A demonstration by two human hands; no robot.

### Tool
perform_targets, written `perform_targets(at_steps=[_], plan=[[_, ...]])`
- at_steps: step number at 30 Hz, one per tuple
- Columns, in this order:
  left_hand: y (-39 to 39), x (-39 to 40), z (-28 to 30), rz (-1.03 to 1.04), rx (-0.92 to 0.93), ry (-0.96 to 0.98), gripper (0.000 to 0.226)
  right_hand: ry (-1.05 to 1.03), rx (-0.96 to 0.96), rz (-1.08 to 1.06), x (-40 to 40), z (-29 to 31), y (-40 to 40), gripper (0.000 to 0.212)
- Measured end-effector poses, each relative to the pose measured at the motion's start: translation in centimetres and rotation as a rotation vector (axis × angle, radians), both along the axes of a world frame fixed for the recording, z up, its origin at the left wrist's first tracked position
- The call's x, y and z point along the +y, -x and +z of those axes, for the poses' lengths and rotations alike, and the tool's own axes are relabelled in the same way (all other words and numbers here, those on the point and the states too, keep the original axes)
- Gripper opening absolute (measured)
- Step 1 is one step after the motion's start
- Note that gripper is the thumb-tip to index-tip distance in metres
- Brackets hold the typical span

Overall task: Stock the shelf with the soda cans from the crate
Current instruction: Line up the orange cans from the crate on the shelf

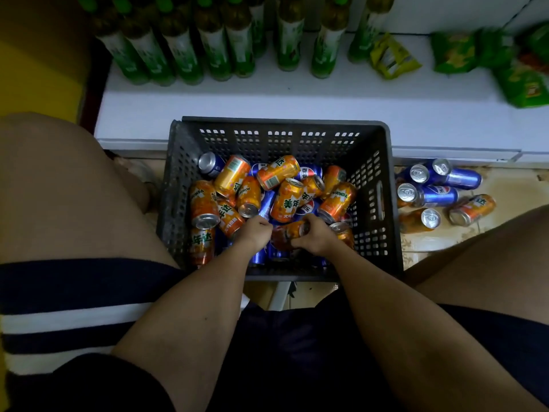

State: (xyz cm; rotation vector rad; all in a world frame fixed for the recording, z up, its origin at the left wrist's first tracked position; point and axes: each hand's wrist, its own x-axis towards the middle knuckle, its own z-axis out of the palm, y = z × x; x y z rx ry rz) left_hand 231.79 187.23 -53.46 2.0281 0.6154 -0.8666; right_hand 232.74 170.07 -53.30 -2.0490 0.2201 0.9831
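Head view shows a dark crate (pixel 383 179) on the floor before a white shelf (pixel 267 99), full of orange cans (pixel 277 172) marked "MIRINDA" with Chinese characters and blue Pepsi cans (pixel 211 163). The right hand (pixel 315 237) grasps one orange can (pixel 289 233) with curled fingers, and the left hand (pixel 255 230) has curled fingers beside it, but what it holds I cannot tell. More cans (pixel 436 185) lie on the floor right of the crate; green bottles (pixel 214 49) and green bags (pixel 457 52) stand on the shelf.
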Motion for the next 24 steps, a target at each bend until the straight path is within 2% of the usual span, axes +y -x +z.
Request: perform_targets(at_steps=[4,8,12,16,18,21,24], plan=[[-0.8,1.1,1.3,0.051,-0.069,0.006,0.012,-0.241,0.05,-0.213,-0.2,1.5,-0.3,0.06],[-1.8,2.0,2.8,0.16,-0.176,0.018,0.021,-0.39,0.162,-0.294,-0.6,3.7,-0.6,0.051],[-2.9,2.8,5.4,0.305,-0.3,0.109,0.017,-0.491,0.131,-0.431,0.7,6.3,-1.5,0.044],[-4.1,4.9,8.4,0.304,-0.376,0.071,0.022,-0.61,0.064,-0.514,2.3,9.1,-2.7,0.024],[-5.0,6.1,9.9,0.303,-0.426,0.054,0.026,-0.695,0.043,-0.573,3.3,10.6,-3.4,0.026],[-6.6,7.6,12.7,0.289,-0.503,0.04,0.024,-0.781,0.0,-0.638,4.8,13.0,-4.2,0.047],[-8.8,8.7,16.4,0.203,-0.624,-0.004,0.021,-0.718,-0.096,-0.591,6.9,16.1,-5.3,0.037]])
